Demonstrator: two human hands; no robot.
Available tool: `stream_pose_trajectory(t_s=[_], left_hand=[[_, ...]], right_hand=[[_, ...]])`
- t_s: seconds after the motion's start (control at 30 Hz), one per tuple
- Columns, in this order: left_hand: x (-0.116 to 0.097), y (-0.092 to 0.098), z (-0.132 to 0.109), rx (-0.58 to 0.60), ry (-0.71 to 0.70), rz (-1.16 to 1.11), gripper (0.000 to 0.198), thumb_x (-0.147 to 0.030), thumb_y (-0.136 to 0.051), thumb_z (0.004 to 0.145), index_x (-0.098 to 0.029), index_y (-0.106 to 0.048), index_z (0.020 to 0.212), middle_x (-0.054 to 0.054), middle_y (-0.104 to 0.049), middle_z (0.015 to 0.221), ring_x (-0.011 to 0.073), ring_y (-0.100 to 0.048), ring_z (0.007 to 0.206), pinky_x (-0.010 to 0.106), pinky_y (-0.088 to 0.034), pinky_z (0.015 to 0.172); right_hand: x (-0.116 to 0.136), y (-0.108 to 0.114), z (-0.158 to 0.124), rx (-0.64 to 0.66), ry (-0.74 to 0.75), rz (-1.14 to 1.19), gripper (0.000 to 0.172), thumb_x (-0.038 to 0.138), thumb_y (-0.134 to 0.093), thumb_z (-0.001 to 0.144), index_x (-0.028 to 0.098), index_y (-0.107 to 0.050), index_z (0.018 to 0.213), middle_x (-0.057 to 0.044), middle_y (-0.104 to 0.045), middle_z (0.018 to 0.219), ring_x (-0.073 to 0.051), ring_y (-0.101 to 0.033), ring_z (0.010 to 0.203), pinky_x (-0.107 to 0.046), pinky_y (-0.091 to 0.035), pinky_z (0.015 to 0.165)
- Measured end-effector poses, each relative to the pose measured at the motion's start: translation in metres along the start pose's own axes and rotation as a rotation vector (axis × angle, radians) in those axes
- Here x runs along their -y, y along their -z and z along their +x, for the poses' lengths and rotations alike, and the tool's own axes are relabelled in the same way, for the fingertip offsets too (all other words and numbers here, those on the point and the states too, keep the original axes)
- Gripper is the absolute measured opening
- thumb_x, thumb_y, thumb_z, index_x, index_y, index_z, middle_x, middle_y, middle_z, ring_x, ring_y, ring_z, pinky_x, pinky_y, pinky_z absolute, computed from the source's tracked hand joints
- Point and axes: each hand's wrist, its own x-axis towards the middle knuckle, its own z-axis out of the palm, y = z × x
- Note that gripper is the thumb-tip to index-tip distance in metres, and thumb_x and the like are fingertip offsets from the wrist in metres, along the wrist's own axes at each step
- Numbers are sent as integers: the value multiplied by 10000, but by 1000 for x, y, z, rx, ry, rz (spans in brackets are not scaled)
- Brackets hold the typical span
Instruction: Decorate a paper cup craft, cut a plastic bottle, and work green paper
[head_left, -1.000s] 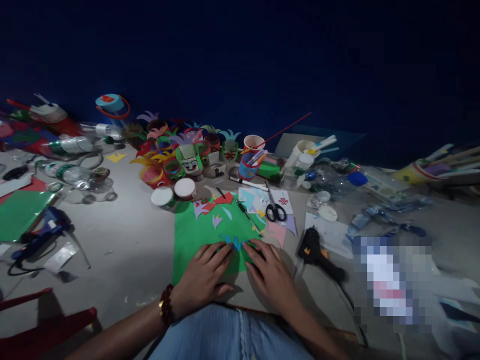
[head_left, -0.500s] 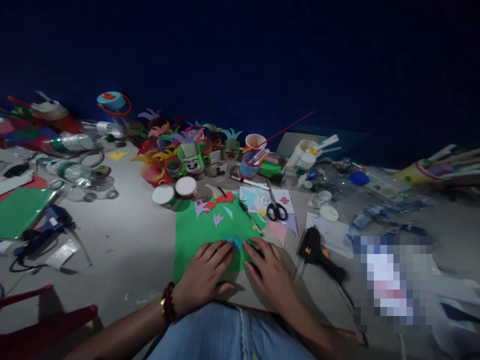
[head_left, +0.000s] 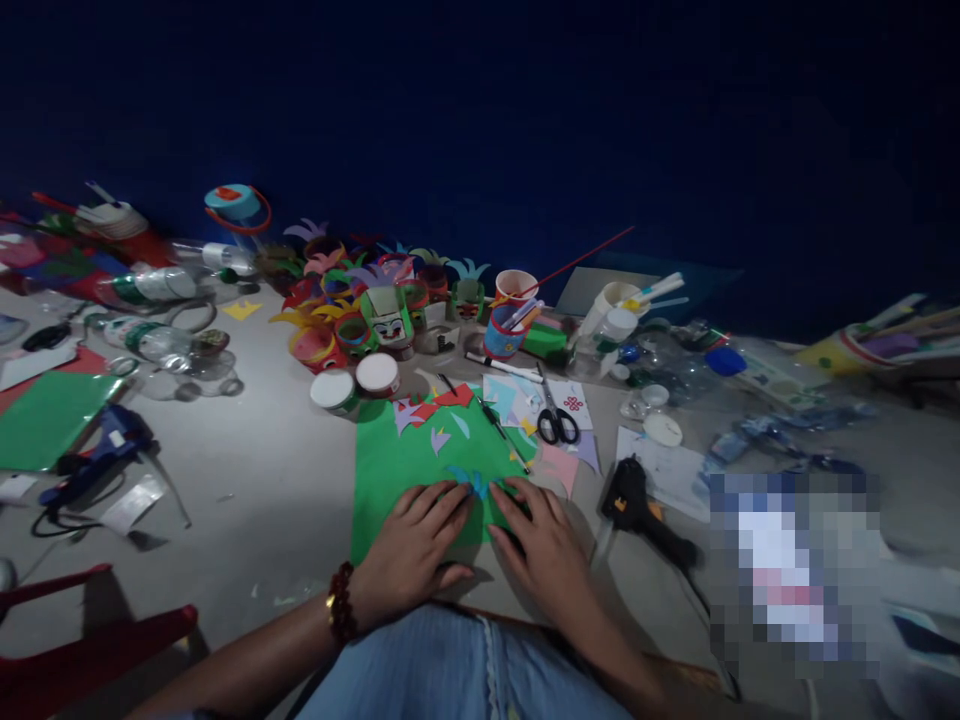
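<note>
A green sheet (head_left: 397, 450) lies on the table in front of me, with a small blue paper cutout (head_left: 477, 484) on its lower right part. My left hand (head_left: 420, 540) rests palm down on the sheet, fingers spread, its fingertips at the cutout's left side. From the right, my right hand (head_left: 541, 535) touches the cutout's other side with its fingers apart. Paper scraps (head_left: 440, 438) and a black pen (head_left: 501, 430) lie above the hands. Black-handled scissors (head_left: 558, 424) rest on white paper to the upper right.
A black glue gun (head_left: 637, 505) lies right of my right hand, a blue glue gun (head_left: 109, 455) at far left. Decorated paper cups (head_left: 386, 318), white-lidded tubs (head_left: 333, 391) and a pen cup (head_left: 504, 332) stand behind. Plastic bottles (head_left: 161, 340) lie at left. A red chair (head_left: 112, 650) is lower left.
The view has shifted slightly, so the table objects appear a little further right. Both hands keep nearly the same pose at the blue cutout.
</note>
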Motion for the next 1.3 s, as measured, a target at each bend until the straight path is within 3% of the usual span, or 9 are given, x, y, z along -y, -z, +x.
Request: stream_pose_trajectory(t_s=[0.6,1.3], left_hand=[[-1,3,2,-1,7,25,668,-613,-471,943,-164,-466,1438,117,-516,1479,291,-436,1337,443,-332,1097],[-3,3,3,-28,7,37,661,-608,-474,944,-148,-487,1419,125,-537,1458,296,-447,1335,444,-342,1105]], right_hand=[[0,-2,-1,-49,18,-18,414,253,-612,927,198,-600,1337,-144,-595,1275,-294,-564,1110,-449,-516,953],[1,-2,-1,-10,-2,-36,441,246,-642,913,186,-602,1348,-153,-591,1295,-323,-545,1151,-483,-517,974]])
